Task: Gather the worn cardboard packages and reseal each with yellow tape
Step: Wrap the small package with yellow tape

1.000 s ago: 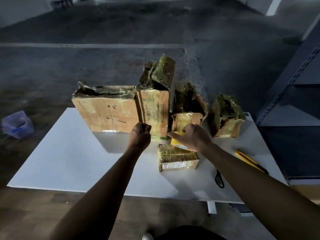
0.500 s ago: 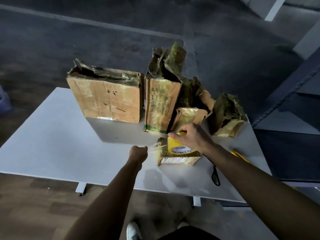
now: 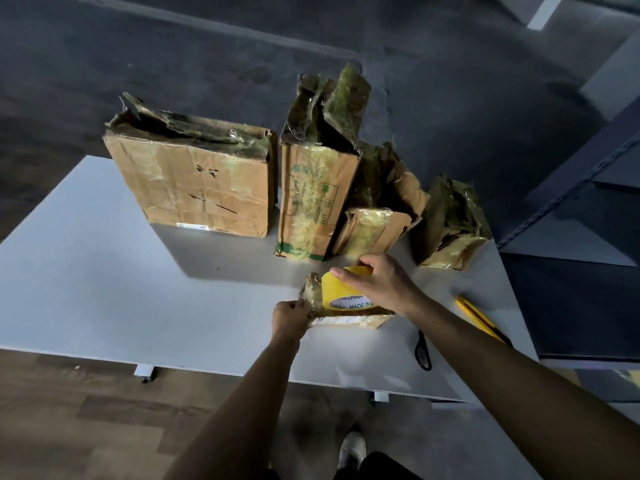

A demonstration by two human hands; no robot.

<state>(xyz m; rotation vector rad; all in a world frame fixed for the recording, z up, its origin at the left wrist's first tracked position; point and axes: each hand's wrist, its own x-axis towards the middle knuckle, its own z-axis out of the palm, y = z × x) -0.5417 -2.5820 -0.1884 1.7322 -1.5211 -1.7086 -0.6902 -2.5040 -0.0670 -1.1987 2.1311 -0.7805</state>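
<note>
Yellow tape sits on top of the small package near the front of the tabletop. My right hand is curled over the roll, fingers and thumb gripping its rim. My left hand is closed on the package's left end, pinching it; whether the tape's free end lies under those fingers I cannot tell. To wrap well, I judge the left should pin the end flat while the right rolls across the top under even tension, smoothing wrinkles over the old glossy film. Four more boxes stand behind, tops torn open. Scissors and a yellow knife lie to the right. Pale grey and smooth, the tabletop stands on a dark floor in dim light, a metal shelf on the right.
</note>
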